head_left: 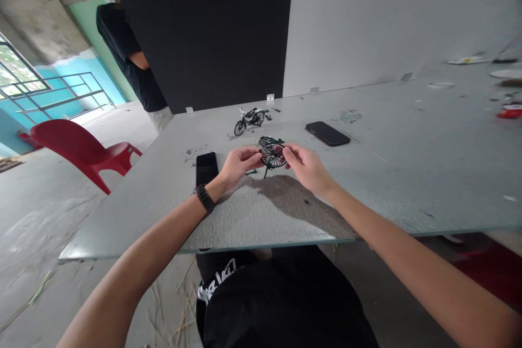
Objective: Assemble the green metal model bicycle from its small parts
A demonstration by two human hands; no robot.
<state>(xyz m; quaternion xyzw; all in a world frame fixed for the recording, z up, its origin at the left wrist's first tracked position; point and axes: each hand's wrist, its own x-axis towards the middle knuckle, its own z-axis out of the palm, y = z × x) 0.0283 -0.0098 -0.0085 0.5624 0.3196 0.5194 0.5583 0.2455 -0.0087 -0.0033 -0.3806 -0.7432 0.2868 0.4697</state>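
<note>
Both my hands hold a small dark green model bicycle (272, 153) just above the grey table (387, 174). My left hand (238, 165), with a black watch on its wrist, pinches the left side of its wheel. My right hand (306, 166) grips the right side with closed fingers. A small green part (252, 172) lies under my left fingers. A second, complete model bicycle (249, 119) stands farther back on the table.
One black phone (206, 167) lies by my left hand, another (328, 133) to the right. A black panel (212, 32) stands behind the table; a person in black (130, 60) leans beside it. A red chair (81, 152) is at left. Plates and scraps (503, 92) lie far right.
</note>
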